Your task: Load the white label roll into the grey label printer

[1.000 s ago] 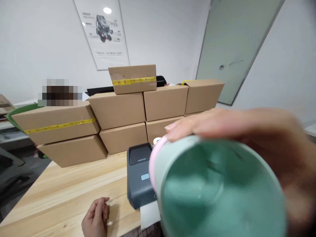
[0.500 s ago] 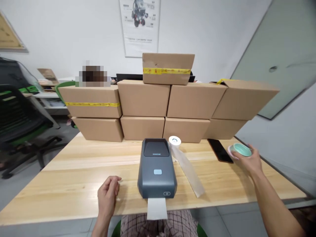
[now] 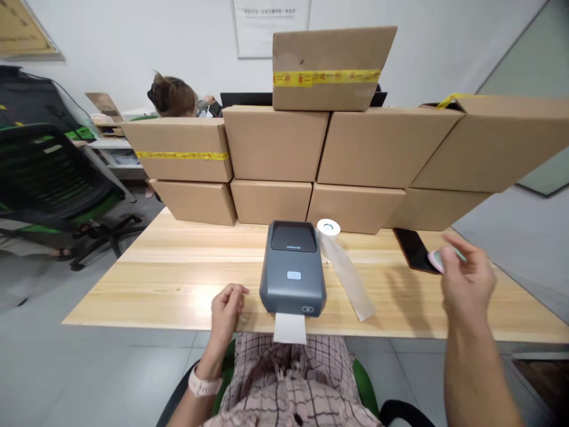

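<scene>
Right hand point(image 3: 466, 283), fingers apart, at the round mint-green, pink-rimmed cup point(image 3: 436, 260), three o'clock of the grey plastic printer point(image 3: 292, 270); left hand point(image 3: 226, 305), fingers curled together, at eight o'clock.

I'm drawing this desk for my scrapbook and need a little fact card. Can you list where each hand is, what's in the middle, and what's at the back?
Left hand: loosely curled, resting on the wooden table beside the grey printer.
Right hand: raised by the pink and green cup; blurred, so touching or not is unclear.
Middle: printer with white paper sticking out of its front.
Beside printer: label roll, strip trailing forward.
Near cup: black phone lying flat.
Back: stacked cardboard boxes, another person behind them.
</scene>
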Demonstrator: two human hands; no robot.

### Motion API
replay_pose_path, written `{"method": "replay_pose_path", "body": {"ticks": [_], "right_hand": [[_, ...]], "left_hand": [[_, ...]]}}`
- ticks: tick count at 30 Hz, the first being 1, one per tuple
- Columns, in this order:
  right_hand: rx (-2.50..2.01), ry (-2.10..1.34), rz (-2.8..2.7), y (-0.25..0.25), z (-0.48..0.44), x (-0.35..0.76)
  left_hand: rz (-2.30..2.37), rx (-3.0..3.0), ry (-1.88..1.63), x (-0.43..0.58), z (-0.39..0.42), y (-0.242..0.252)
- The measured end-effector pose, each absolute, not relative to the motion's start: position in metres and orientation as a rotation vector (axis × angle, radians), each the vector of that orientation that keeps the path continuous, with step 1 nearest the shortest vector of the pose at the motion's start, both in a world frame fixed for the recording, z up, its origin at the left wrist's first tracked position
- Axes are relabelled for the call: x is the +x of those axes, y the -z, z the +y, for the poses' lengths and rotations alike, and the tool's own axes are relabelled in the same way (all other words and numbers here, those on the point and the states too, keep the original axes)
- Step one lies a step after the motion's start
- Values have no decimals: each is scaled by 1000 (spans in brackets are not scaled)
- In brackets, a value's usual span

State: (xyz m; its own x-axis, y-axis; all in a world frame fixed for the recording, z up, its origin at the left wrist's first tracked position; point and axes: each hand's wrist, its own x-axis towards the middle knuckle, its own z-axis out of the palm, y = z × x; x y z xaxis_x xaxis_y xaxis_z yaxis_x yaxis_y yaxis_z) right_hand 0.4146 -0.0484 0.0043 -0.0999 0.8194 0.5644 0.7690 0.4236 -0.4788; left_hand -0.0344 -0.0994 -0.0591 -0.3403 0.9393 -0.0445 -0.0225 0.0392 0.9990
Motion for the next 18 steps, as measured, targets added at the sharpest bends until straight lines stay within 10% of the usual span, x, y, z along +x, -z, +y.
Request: {"method": "replay_pose_path", "body": {"ticks": [7, 18], "right_hand": [[-895, -40, -2297, -26, -76, 254], [-1034, 53, -2303, -17, -76, 240]], "left_hand": [[1165, 958, -823, 7, -147, 34], [1113, 952, -802, 19, -139, 25]]}}
